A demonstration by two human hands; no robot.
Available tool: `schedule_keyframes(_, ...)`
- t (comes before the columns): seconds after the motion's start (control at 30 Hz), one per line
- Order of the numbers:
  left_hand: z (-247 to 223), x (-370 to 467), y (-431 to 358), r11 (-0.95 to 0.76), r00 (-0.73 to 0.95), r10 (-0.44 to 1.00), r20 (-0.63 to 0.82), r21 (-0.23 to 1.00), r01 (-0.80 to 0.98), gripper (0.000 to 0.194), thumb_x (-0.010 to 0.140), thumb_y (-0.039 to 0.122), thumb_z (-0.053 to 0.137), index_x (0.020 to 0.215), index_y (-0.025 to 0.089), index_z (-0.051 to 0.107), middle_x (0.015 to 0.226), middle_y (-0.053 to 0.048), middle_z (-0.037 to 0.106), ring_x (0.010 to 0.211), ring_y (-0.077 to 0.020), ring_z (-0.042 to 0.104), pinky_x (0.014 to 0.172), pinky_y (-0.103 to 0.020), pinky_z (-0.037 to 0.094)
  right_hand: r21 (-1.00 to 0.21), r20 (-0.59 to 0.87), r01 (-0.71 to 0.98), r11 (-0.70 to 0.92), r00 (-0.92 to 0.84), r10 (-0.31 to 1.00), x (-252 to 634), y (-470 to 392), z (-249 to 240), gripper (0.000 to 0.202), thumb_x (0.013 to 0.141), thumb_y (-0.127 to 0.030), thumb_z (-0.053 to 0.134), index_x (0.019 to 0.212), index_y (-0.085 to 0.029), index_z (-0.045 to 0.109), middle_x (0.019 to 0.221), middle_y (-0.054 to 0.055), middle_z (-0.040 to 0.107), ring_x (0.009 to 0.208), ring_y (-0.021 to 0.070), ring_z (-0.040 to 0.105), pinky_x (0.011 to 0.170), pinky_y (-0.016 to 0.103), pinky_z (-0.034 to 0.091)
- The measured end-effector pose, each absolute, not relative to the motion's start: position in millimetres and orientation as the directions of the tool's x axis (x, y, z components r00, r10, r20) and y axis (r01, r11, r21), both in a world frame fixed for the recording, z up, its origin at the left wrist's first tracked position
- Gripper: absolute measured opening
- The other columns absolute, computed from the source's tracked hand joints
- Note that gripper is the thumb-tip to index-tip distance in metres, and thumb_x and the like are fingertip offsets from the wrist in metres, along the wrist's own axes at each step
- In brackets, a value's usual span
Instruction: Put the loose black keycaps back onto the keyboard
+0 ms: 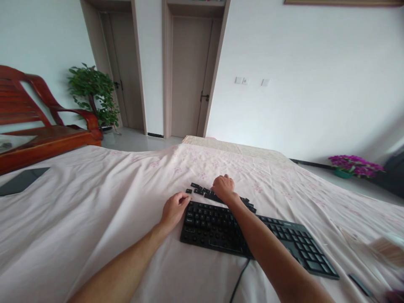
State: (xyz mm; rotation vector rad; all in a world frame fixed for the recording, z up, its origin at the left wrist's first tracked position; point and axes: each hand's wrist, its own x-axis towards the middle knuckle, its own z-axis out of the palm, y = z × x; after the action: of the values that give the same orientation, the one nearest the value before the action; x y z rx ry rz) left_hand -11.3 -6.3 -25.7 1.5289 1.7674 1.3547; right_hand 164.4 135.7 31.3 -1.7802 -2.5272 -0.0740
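Note:
A black keyboard (214, 223) lies tilted on the bed, with many keycaps off its left and lower part, where bare key posts show. My left hand (174, 210) rests at its upper left corner, thumb and forefinger pinched together; whatever sits between them is too small to name. Loose black keycaps (198, 191) lie in rough rows just beyond the keyboard's far edge. Over these rows is my right hand (224, 187), its fingers curled downward and their tips hidden behind the hand. My right forearm crosses above the keyboard and covers part of its middle.
A pale flowered sheet (142, 244) spreads under everything. The keyboard's cable (240, 280) runs toward me. At right lie a small dark stick-like item (360, 284) and a blurred clear container (388, 250). A dark flat panel (23, 181) is at far left, near a wooden bench (63, 134).

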Motion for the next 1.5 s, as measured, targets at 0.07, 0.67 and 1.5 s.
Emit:
schedule_keyframes(0.07,-25.2,-11.2,-6.7,-0.085,-0.298,0.919,0.26,0.865,0.494,0.027,0.083,0.042,0.051,0.087,0.022,0.069,0.088,-0.001,0.073,0.081,-0.0182,0.065,0.075,-0.026,0.045,0.019,0.053,0.941,0.339,-0.34,0.939,162.4,137.2,29.6,0.022,0.078,-0.029,0.062,0.09,-0.015,0.074,0.105,0.016,0.068,0.109,0.0286,0.048,0.082,0.034,0.035)
schedule_keyframes(0.67,-21.3,-10.4,-4.3,-0.141,-0.337,0.911,0.237,0.948,0.285,0.028,0.078,0.044,0.059,0.085,0.02,0.069,0.086,-0.004,0.073,0.081,-0.0193,0.065,0.073,-0.027,0.048,-0.222,0.092,0.873,0.434,-0.424,0.901,163.3,109.2,48.2,0.026,0.087,-0.034,0.051,0.099,-0.029,0.073,0.096,0.002,0.072,0.088,0.0184,0.063,0.071,0.026,0.041)
schedule_keyframes(1.5,4.3,6.3,-12.8,0.114,-0.009,0.99,-0.14,0.84,-0.531,0.023,0.077,0.035,0.071,0.082,0.015,0.062,0.078,-0.002,0.07,0.069,-0.0101,0.067,0.067,-0.021,0.056,-0.317,0.38,0.68,0.661,-0.548,0.745,161.7,12.1,65.5,0.022,0.088,-0.033,0.057,0.105,-0.029,0.07,0.101,0.001,0.067,0.092,0.0149,0.059,0.079,0.022,0.042)
